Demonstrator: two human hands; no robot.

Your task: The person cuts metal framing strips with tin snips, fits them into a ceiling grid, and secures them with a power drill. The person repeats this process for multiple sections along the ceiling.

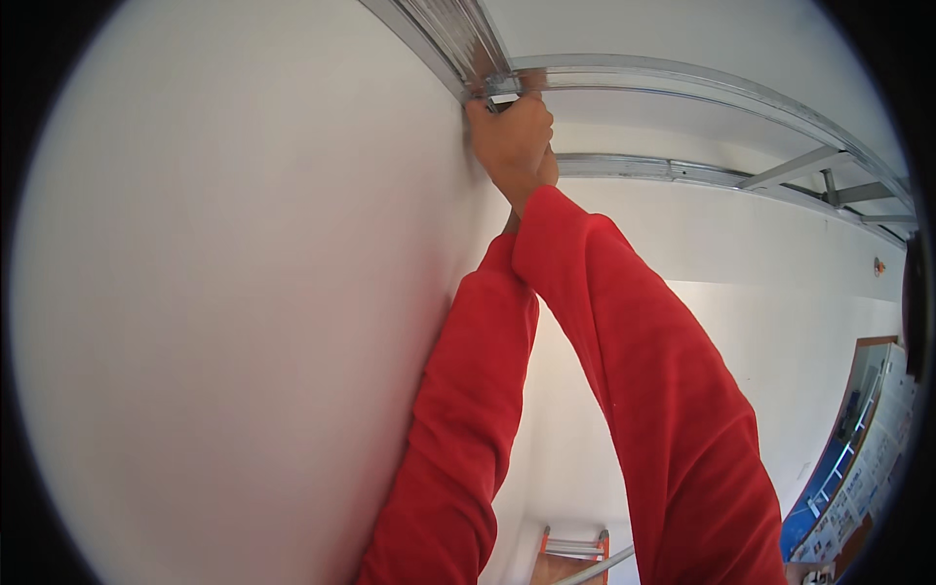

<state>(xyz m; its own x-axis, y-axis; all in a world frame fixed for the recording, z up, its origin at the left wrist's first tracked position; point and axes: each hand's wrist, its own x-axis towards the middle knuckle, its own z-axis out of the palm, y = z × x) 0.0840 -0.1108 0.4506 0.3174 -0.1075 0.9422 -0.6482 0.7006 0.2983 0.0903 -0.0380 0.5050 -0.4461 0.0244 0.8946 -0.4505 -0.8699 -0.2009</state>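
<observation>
Both my arms, in red sleeves, reach up to where a metal wall track [437,39] meets a metal cross channel [663,80] near the ceiling. My right hand [514,144] is closed just under that joint, its thumb up beside the track. A small dark and metallic piece [500,104] shows at the top of its grip; its kind cannot be made out. Behind the right hand and wrist, my left hand [550,168] is mostly covered, and its fingers are hidden. The left wrist crosses behind the right cuff.
A white wall [224,292] runs close along my left. Another metal channel [634,168] and cross braces [795,168] hang farther off. Down below stands an orange-railed ladder [575,548]. An opening with a blue surface [829,487] and papers [868,478] lies at lower right.
</observation>
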